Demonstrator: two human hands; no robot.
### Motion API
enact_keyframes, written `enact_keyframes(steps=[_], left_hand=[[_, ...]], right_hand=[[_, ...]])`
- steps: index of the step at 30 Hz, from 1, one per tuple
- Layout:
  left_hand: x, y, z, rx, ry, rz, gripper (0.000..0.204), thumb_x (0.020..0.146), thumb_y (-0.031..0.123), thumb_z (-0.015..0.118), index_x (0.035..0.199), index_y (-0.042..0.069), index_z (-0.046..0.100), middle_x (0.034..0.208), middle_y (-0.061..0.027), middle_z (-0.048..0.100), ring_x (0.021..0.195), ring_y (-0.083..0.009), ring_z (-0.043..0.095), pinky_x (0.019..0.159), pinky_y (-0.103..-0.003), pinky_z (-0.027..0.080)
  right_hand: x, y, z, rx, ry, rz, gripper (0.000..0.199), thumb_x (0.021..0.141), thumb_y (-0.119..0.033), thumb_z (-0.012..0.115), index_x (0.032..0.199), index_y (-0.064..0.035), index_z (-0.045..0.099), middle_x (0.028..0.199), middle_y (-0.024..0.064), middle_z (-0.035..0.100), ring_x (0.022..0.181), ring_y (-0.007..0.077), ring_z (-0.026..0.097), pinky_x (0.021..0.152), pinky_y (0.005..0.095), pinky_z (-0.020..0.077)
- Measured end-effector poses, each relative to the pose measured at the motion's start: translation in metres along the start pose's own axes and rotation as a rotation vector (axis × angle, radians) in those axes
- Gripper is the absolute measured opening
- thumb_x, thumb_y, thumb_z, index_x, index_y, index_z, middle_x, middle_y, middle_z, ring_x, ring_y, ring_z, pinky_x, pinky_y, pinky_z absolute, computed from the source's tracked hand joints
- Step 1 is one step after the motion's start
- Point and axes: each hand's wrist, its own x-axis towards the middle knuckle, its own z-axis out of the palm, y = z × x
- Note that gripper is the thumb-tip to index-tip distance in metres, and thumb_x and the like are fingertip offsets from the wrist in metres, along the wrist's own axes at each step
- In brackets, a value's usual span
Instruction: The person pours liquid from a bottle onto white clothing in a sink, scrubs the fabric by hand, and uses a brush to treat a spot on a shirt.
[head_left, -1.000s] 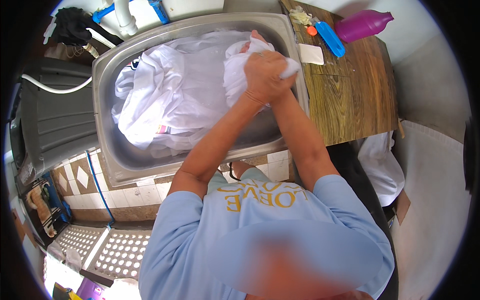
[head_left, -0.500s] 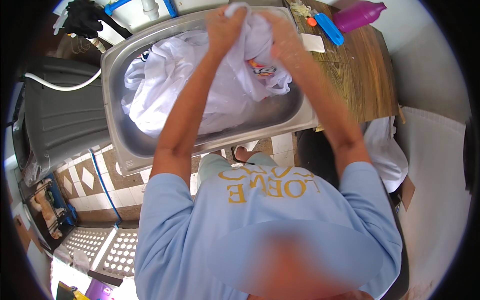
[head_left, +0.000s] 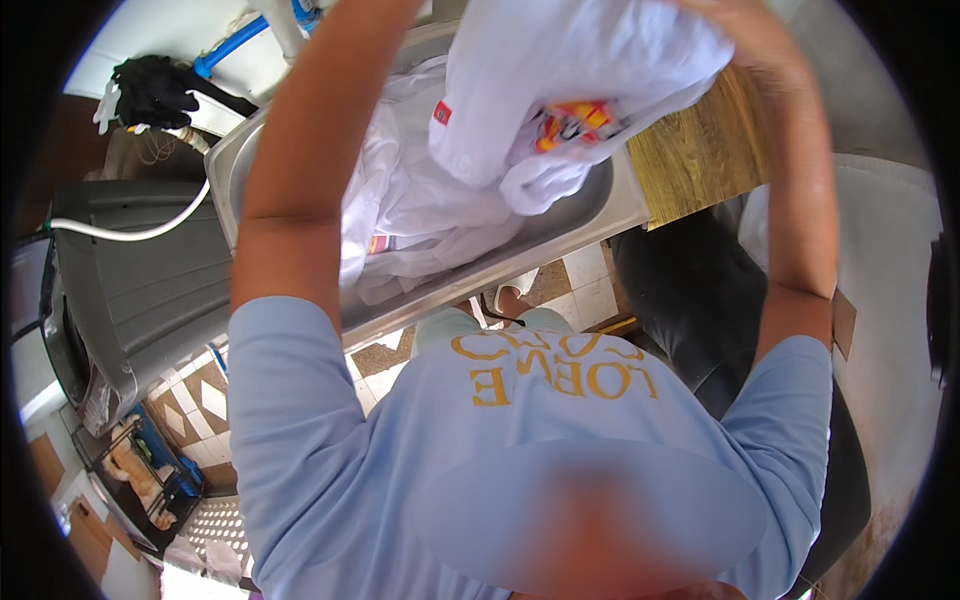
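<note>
Lifting: from where I stand, one white printed shirt (head_left: 575, 60) is up in the air over the right end of the sink (head_left: 628, 203), its red and yellow print showing.
Right hand (head_left: 737, 24): on the shirt's right edge, up past the sink's right side; it's blurry and cut off, so I can't tell how tight it grips.
Left hand: out of sight; just the left arm (head_left: 310, 150) shows, reaching up over the sink, so I can't tell its grip.
Shirt bottom: hanging loose and folded above the sink; I'd let it hang straight.
Wooden counter (head_left: 695, 155): right of the sink, near the shirt's edge; I'd hold the cloth more over the sink, so any drips land inside.
White laundry (head_left: 425, 205): heaped in the sink; best not to snag it.
</note>
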Motion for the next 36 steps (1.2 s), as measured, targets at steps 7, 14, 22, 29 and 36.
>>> enact_keyframes(steps=[7, 14, 22, 29, 36], left_hand=[[-0.186, -0.072, 0.023, -0.213, -0.146, -0.626, 0.031, 0.076, 0.028, 0.076, 0.088, 0.002, 0.068, 0.077, -0.0011, 0.066, 0.073, -0.0136, 0.059, 0.063, -0.03, 0.049], [-0.253, -0.087, -0.005, -0.508, -0.035, -1.098, 0.037, 0.08, 0.025, 0.073, 0.108, 0.0, 0.066, 0.094, -0.0033, 0.069, 0.081, -0.0136, 0.064, 0.073, -0.028, 0.052], [-0.283, -0.12, 0.035, 0.621, -0.323, -0.881, 0.039, 0.087, 0.041, 0.063, 0.092, 0.002, 0.064, 0.083, -0.0147, 0.067, 0.075, -0.0276, 0.065, 0.068, -0.037, 0.05], [-0.333, -0.159, 0.059, 0.957, -0.378, -0.771, 0.046, 0.082, 0.048, 0.064, 0.089, 0.002, 0.063, 0.085, -0.0201, 0.066, 0.08, -0.0373, 0.064, 0.072, -0.045, 0.048], [-0.289, -0.141, 0.048, -0.339, 0.325, -1.057, 0.039, 0.076, 0.024, 0.076, 0.103, 0.002, 0.06, 0.088, -0.0109, 0.065, 0.076, -0.0217, 0.063, 0.075, -0.034, 0.051]], right_hand=[[-0.001, 0.097, 0.061, 0.996, 0.432, 0.09, 0.033, 0.092, -0.019, 0.059, 0.118, 0.0009, 0.058, 0.107, 0.0119, 0.066, 0.099, 0.0234, 0.064, 0.09, 0.036, 0.0497], [-0.026, 0.177, 0.07, 1.22, 0.621, 0.228, 0.048, 0.095, -0.034, 0.055, 0.126, 0.0018, 0.051, 0.121, 0.0128, 0.061, 0.112, 0.025, 0.058, 0.102, 0.0415, 0.0434], [0.021, 0.282, 0.198, -0.419, 0.322, 0.511, 0.035, 0.075, -0.029, 0.067, 0.097, -0.0029, 0.07, 0.102, 0.0212, 0.066, 0.09, 0.0391, 0.064, 0.079, 0.0453, 0.0516], [0.022, 0.3, 0.221, -0.499, 0.443, 0.333, 0.019, 0.073, -0.018, 0.066, 0.083, -0.002, 0.068, 0.08, 0.0175, 0.068, 0.081, 0.0365, 0.064, 0.07, 0.0438, 0.0527], [0.028, 0.277, 0.204, 1.408, 0.824, 0.478, 0.043, 0.083, -0.037, 0.066, 0.106, -0.0012, 0.059, 0.106, 0.0154, 0.063, 0.088, 0.0268, 0.063, 0.071, 0.0411, 0.0541]])
